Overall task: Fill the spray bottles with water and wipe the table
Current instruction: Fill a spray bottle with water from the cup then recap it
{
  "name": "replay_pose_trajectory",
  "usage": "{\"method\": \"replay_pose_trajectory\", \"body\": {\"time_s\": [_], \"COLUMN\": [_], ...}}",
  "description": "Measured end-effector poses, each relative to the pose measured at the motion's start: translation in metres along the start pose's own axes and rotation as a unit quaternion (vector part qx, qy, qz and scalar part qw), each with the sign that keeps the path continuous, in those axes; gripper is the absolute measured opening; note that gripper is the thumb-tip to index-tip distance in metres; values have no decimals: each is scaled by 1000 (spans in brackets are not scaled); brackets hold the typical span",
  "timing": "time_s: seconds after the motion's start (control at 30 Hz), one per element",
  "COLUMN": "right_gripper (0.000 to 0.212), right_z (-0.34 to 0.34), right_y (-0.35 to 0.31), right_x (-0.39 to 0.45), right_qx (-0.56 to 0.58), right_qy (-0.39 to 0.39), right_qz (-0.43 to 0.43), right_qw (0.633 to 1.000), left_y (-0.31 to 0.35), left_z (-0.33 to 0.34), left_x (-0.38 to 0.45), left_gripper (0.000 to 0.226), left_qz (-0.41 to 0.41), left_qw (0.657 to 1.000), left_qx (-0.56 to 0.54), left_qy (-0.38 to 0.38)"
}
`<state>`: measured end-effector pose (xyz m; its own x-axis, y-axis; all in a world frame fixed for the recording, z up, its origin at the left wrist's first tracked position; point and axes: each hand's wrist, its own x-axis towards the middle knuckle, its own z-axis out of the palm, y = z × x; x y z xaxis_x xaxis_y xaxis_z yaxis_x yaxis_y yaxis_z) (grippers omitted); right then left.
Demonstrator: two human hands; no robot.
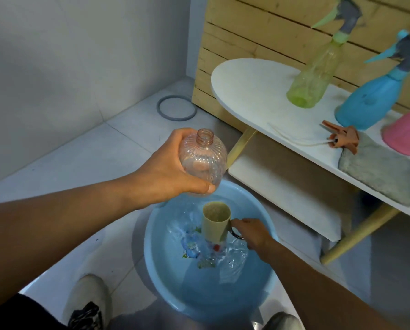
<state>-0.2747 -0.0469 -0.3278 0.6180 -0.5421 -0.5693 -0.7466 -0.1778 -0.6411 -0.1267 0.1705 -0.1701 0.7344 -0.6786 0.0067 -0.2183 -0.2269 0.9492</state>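
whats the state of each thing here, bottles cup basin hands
clear bottle: uncapped, looks empty, held by left hand
cup: dipped in basin, held by right hand
basin: holds water
green bottle: sprayer on, upright
blue bottle: sprayer on, upright
orange sprayer head: detached, on table

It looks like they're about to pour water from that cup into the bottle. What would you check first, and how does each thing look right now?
1. Clear bottle uncapped, neck open: ok.
2. Left hand grips the bottle firmly: ok.
3. Right hand holds the cup by its handle: ok.
4. Cup has water in it: cannot tell; it is dipped in the blue basin, where water splashes.
5. Bottle is over the basin to catch spills: roughly ok; it hangs above the far rim.
6. Bottle neck upright for pouring: not ok, it is tilted.
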Motion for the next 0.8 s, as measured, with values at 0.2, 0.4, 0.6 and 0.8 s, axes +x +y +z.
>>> {"method": "replay_pose_trajectory", "body": {"time_s": [0.2, 0.4, 0.6, 0.8], "right_gripper": [28, 27, 37, 29], "right_z": [-43, -96, -133, -145], "right_y": [-52, -104, -148, -165], "right_x": [-40, -93, -137, -159], "right_qx": [45, 45, 22, 37], "right_qy": [3, 33, 77, 127], "right_qz": [-61, -124, -180, -225], "right_qw": [997, 991, 980, 965], "left_y": [2, 13, 16, 16], "left_z": [-9, -17, -16, -4], "left_x": [-2, -6, -11, -15], "left_gripper": [103, 103, 103, 103], "left_qz": [-1, -1, 1, -6], "left_qw": [999, 996, 996, 999], "left_qx": [-3, -28, -23, 4], "left_qy": [34, 89, 81, 43]}}
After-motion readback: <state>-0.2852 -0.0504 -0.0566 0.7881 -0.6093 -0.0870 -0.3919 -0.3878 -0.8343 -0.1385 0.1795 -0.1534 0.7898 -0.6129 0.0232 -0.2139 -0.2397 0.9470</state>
